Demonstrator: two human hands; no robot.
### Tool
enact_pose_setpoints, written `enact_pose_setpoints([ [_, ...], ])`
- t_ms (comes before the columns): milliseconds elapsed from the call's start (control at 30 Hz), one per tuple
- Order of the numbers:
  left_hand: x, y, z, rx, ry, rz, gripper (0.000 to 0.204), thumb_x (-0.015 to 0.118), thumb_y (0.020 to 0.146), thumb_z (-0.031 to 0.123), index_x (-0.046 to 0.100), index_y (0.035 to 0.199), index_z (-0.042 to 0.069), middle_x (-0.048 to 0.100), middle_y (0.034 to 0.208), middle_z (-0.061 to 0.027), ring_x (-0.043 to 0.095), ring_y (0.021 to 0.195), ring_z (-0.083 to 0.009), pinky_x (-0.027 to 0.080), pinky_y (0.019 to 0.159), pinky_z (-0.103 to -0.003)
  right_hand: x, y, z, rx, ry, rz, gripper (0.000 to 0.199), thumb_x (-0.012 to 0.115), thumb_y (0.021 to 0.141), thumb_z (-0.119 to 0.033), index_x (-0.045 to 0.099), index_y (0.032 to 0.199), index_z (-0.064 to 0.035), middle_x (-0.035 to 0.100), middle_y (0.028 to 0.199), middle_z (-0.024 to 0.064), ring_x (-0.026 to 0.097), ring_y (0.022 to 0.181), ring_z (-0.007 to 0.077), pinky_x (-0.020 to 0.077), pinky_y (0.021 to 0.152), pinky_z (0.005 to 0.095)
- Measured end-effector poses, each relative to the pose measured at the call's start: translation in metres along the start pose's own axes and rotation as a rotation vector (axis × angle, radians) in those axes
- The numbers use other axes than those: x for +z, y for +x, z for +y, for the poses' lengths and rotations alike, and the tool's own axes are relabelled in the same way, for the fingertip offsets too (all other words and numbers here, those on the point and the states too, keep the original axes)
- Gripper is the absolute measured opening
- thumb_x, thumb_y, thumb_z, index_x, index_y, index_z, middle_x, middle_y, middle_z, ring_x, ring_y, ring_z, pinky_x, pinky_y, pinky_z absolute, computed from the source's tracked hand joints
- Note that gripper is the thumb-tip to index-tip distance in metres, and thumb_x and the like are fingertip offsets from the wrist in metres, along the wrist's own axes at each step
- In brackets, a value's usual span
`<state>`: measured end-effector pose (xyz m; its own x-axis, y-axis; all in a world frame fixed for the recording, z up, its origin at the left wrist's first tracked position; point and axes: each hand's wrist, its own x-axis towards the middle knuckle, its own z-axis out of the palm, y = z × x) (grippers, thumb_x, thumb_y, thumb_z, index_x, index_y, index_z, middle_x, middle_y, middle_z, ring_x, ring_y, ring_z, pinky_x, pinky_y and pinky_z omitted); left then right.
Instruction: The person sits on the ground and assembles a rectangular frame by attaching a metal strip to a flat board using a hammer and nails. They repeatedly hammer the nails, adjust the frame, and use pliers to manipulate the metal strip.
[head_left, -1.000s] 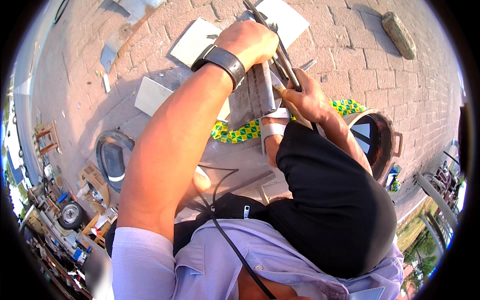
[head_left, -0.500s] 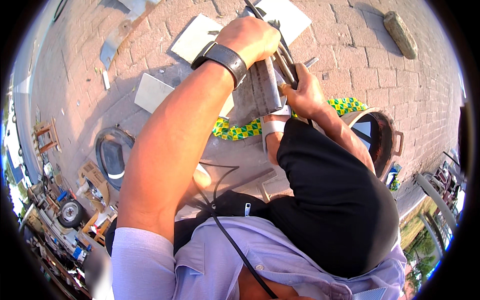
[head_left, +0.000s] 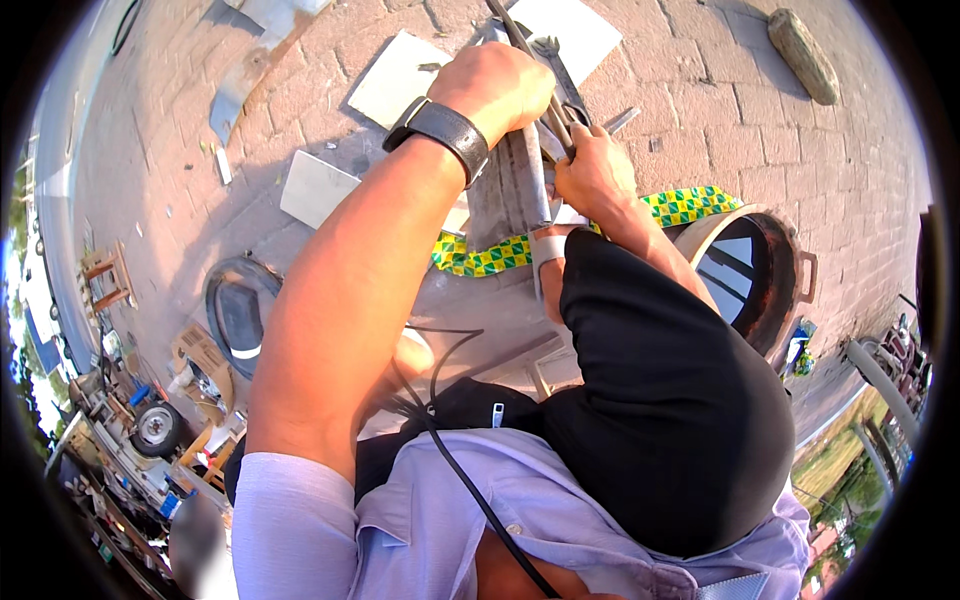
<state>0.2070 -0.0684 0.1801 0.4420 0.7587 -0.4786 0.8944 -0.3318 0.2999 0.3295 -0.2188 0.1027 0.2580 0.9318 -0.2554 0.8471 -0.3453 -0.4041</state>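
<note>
- Your left hand (head_left: 497, 85): fisted; what it clenches is hidden.
- Your right hand (head_left: 598, 178), fist's 4 o'clock: fingers curled round dark metal bar (head_left: 522, 38); bar's tail no longer shows beyond, likely a regrip nearer its end.
- Grey sheet metal (head_left: 508, 190): fist's 6 o'clock.

- Pinkish brick paving (head_left: 705, 130) lies under bright sunlight, shadows (head_left: 235, 228) falling across it.
- A small wooden stool (head_left: 107, 278) sits near the paving's left edge.
- Grass (head_left: 843, 455) and green trees (head_left: 857, 508) show beyond the paving's lower right corner.
</note>
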Motion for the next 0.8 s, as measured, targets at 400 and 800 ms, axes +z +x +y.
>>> enact_pose_setpoints([
  [400, -0.008, -0.026, 0.017, -0.117, -0.153, -0.046, 0.046, 0.052, 0.091, 0.033, 0.075, 0.112, -0.001, 0.071, 0.120, -0.0261, 0.068, 0.113, -0.0428, 0.054, 0.097, -0.046, -0.020, 0.003, -0.011, 0.139, 0.312, -0.170, 0.047, 0.055, 0.083, -0.004, 0.052, 0.128, 0.0107, 0.066, 0.117, 0.0367, 0.063, 0.114, 0.0510, 0.0499, 0.099, 0.0542],
  [800, 0.001, -0.018, 0.001, 0.060, 0.058, 0.022, 0.033, 0.055, 0.091, 0.016, 0.078, 0.111, 0.006, 0.073, 0.114, -0.0236, 0.072, 0.105, -0.0400, 0.058, 0.091, -0.048, -0.026, 0.012, 0.001, 0.036, 0.382, -0.245, 0.056, 0.067, 0.080, -0.023, 0.050, 0.116, 0.0157, 0.065, 0.107, 0.0380, 0.065, 0.104, 0.0498, 0.0508, 0.090, 0.0509],
])
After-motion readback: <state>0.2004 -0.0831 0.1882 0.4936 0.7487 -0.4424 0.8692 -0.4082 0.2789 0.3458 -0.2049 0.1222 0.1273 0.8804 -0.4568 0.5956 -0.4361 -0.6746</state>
